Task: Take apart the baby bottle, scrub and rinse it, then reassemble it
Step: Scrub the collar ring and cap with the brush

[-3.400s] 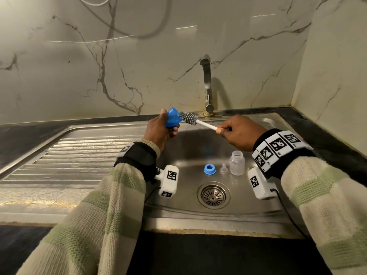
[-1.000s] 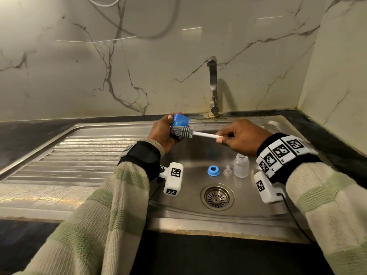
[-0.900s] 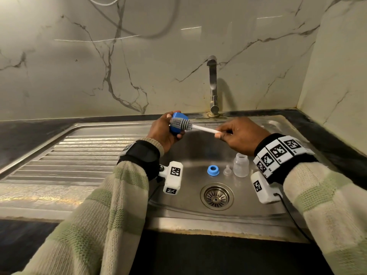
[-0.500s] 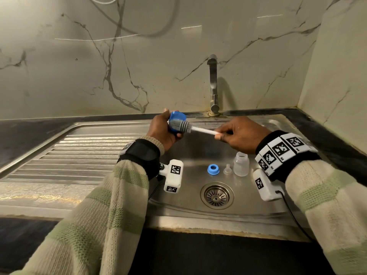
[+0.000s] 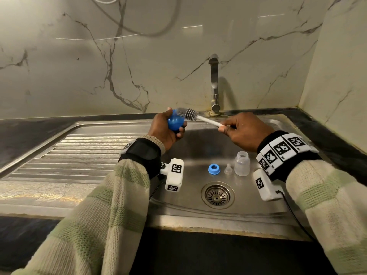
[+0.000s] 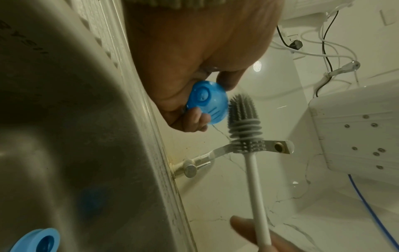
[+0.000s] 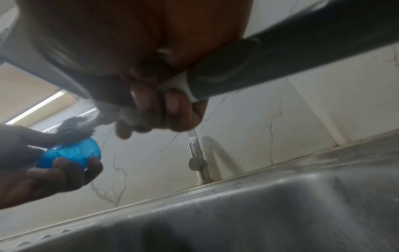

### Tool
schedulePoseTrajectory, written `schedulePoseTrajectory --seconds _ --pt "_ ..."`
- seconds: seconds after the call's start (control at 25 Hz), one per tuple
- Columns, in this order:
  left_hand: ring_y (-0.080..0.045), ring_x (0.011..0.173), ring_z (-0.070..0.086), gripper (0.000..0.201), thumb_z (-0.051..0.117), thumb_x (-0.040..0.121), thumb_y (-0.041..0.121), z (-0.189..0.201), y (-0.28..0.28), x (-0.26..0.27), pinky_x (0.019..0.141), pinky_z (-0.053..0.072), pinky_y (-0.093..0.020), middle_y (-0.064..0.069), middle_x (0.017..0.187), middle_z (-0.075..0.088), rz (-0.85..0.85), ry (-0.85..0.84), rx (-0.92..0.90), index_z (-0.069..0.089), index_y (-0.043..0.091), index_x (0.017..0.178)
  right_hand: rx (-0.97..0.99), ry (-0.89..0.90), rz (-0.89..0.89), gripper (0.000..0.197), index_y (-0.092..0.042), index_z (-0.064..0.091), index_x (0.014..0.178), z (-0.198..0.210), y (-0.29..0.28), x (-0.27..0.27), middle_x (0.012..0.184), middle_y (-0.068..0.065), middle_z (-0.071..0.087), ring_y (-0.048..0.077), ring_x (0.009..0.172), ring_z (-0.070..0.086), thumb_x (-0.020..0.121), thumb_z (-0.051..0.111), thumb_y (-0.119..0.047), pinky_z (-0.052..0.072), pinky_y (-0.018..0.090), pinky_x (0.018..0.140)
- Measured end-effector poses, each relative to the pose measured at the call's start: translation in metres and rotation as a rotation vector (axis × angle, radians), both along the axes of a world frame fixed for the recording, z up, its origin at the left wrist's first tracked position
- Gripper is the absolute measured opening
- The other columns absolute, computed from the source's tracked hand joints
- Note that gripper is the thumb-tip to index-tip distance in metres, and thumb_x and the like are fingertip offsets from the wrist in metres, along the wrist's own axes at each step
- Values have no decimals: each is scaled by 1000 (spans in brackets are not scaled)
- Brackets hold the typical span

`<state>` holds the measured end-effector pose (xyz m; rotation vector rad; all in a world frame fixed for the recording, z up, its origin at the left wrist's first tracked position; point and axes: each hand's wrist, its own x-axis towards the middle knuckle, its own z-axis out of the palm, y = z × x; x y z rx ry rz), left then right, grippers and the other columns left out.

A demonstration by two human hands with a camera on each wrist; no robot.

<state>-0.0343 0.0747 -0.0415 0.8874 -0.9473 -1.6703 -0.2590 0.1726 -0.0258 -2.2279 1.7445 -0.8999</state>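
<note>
My left hand (image 5: 165, 129) grips the blue domed bottle cap (image 5: 175, 121) above the sink's back edge. In the left wrist view the cap (image 6: 207, 104) sits between thumb and fingers. My right hand (image 5: 241, 130) holds the white handle of the bottle brush (image 5: 206, 120), whose grey silicone head (image 6: 242, 117) lies against the cap's outer surface. The brush head (image 7: 74, 128) rests on top of the cap (image 7: 71, 153) in the right wrist view. In the basin stand the clear bottle body (image 5: 241, 164), the small clear nipple (image 5: 228, 169) and the blue collar ring (image 5: 214, 169).
A steel tap (image 5: 214, 84) rises behind the sink (image 5: 294, 210), with no water running from it. The drain (image 5: 217, 195) lies in front of the bottle parts. A ribbed draining board (image 5: 65, 155) stretches to the left. Marble walls close the back and right.
The brush head has kept sliding over and around the cap: at its mouth before, now lying across its upper outside. My left hand has turned the cap. The parts in the basin stayed put.
</note>
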Motion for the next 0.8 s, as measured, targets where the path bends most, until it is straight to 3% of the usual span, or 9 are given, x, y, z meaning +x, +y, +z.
schedulePoseTrajectory --seconds 0.16,0.32,0.4,0.48,0.56,0.8 --pt "-23 75 63 38 47 102 35 2 2 -5 60 55 -33 -14 102 60 114 71 30 46 9 130 79 49 73 20 -23 74 106 -4 0 4 81 0 72 21 75 64 93 61 -31 53 36 73" --pt "-27 83 65 36 43 105 31 4 1 -4 63 59 -38 -20 112 59 135 143 58 42 7 131 19 24 56 20 -22 75 106 -8 -1 8 77 0 70 16 68 60 94 60 -29 47 28 62" --pt "-27 82 65 34 42 105 30 3 -2 -3 61 58 -36 -21 115 58 152 148 47 45 7 130 16 9 58 19 -21 75 105 -8 -1 8 79 1 71 18 71 61 94 60 -27 47 29 65" --pt "-23 69 60 33 36 106 31 1 -4 -2 51 51 -27 -19 105 61 130 69 4 52 9 125 -7 -17 44 19 -18 75 103 -8 -1 5 79 5 71 23 73 62 95 60 -26 50 33 68" --pt "-20 57 53 32 32 106 31 0 -5 -3 46 43 -22 -18 93 62 97 12 -30 51 11 121 -51 -52 -5 20 -16 75 102 -7 -2 0 74 8 69 25 68 60 95 59 -26 48 33 63" --pt "-18 57 53 39 39 102 39 0 -1 -5 46 39 -25 -14 86 61 3 1 -30 55 7 116 -19 -28 29 19 -18 75 100 -5 1 4 68 2 65 10 56 50 95 59 -26 38 22 54"
